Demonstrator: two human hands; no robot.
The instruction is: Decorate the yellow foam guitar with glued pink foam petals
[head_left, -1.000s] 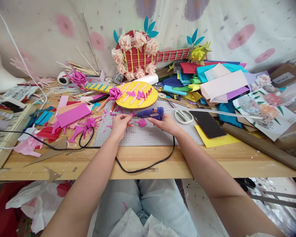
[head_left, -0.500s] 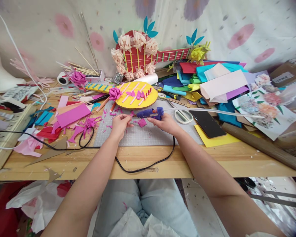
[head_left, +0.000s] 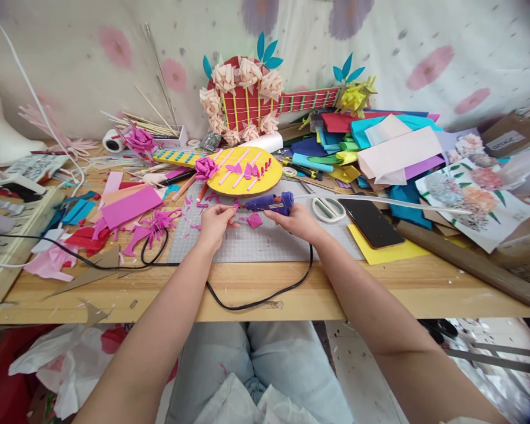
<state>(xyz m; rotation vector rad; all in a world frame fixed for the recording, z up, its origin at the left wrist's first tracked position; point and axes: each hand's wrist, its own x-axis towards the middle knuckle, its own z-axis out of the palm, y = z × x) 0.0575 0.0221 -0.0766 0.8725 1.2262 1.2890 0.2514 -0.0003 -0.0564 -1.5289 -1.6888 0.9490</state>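
Note:
My right hand (head_left: 297, 220) grips a blue hot glue gun (head_left: 269, 204) with its nozzle pointing left over the grey cutting mat (head_left: 265, 241). My left hand (head_left: 215, 222) is closed in a pinch around a small pink foam piece (head_left: 235, 205) held right at the nozzle tip. Another pink scrap (head_left: 255, 220) lies on the mat between my hands. Just beyond sits a yellow foam guitar (head_left: 242, 171) with pink strips and a pink flower. The gun's black cord (head_left: 265, 297) loops off the table's front edge.
A red foam guitar (head_left: 265, 97) with peach flowers leans on the back wall. Stacked coloured foam sheets (head_left: 380, 144) fill the right; a black phone (head_left: 371, 221), white scissors (head_left: 329, 208) and a yellow sheet (head_left: 386, 250) lie beside the mat. Pink scraps (head_left: 132, 206) crowd the left.

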